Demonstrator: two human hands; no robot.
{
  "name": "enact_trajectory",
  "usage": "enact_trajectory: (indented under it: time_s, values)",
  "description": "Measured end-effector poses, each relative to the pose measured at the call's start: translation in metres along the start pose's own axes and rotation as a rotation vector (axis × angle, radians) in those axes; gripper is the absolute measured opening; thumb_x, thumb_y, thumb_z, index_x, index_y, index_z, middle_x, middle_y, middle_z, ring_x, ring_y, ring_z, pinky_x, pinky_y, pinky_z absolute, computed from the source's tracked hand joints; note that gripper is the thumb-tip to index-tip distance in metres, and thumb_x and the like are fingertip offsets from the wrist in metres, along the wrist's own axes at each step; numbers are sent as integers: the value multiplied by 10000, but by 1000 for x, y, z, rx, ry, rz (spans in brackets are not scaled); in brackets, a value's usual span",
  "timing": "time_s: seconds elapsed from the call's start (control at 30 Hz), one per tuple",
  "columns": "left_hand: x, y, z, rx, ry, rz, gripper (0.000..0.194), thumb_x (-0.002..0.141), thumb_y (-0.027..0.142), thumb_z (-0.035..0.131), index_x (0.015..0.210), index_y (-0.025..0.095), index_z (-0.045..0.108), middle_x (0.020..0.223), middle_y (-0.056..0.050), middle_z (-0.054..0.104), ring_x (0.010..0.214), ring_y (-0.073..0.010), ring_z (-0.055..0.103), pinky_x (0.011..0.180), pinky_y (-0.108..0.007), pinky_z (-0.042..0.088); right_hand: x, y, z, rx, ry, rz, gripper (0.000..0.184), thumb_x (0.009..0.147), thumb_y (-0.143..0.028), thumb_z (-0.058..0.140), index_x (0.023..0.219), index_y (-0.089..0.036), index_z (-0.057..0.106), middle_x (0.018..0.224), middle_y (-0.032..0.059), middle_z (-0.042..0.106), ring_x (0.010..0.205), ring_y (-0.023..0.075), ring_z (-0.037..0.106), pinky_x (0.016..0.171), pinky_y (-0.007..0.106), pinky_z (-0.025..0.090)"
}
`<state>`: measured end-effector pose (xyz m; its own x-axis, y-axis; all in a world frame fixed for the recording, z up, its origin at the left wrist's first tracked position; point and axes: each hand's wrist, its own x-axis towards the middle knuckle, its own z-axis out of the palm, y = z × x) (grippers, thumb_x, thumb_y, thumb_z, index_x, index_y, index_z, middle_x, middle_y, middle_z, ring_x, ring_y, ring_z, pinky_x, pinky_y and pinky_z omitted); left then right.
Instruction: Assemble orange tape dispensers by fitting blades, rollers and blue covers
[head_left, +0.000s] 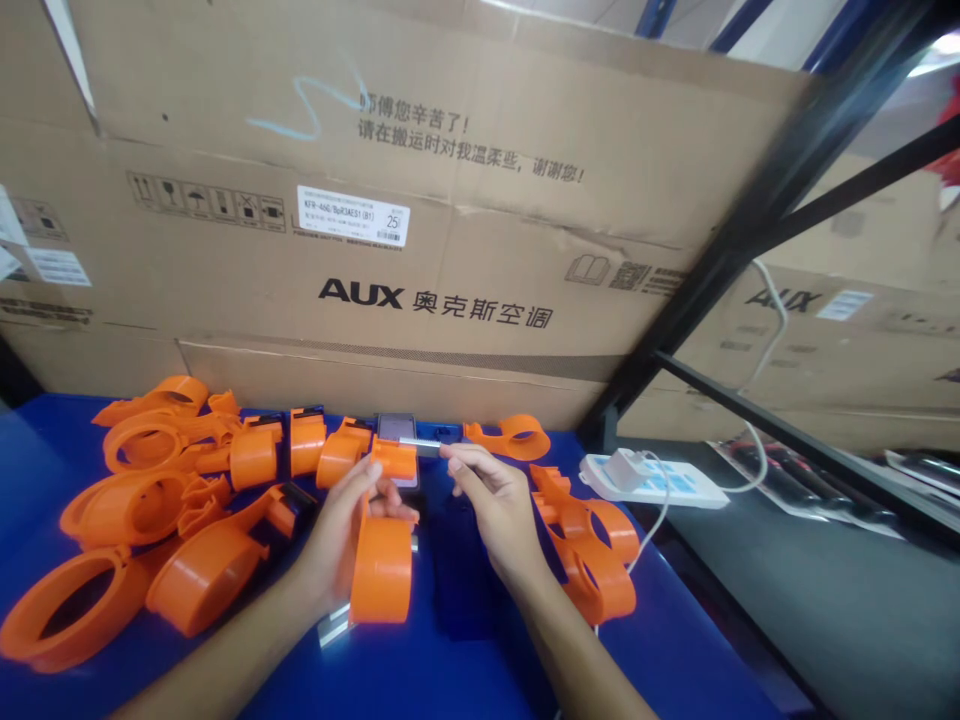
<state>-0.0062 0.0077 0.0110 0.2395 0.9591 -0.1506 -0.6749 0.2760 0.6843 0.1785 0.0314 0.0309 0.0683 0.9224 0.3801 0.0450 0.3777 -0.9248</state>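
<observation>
My left hand (341, 520) is closed around an orange plastic tape dispenser (382, 560), held upright over the blue table (450, 670). My right hand (491, 495) pinches a thin serrated metal blade (420, 447) by its right end and holds it against the dispenser's top end. Both hands are close together at the middle of the table.
Several orange dispenser parts (150, 500) lie in a heap on the left, and more (589, 545) lie to the right of my hands. A dark phone-like device (395, 426) rests by the big AUX cardboard box (420, 250). A white power strip (652, 480) with a charger sits right, beside a black rack frame (750, 230).
</observation>
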Motion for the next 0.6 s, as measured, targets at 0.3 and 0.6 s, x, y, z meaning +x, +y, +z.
enact_trajectory:
  time_s: [0.3,0.6]
  values:
    - [1,-3,-2,23,-36,8,325,879,454,737,782,151,670,689,-28,660,701,-197,723,647,-252,549,-4,-3,1,2,-88,8,164,897,-355,723,976,-250,822,1063,56,749,649,133,550,612,291,476]
    - [1,-5,0,56,-43,-21,339,843,463,775,764,153,663,681,-35,662,708,-213,726,708,-288,575,-7,-3,4,-38,-121,-17,177,908,-368,710,959,-244,825,1026,62,743,675,151,588,624,302,510]
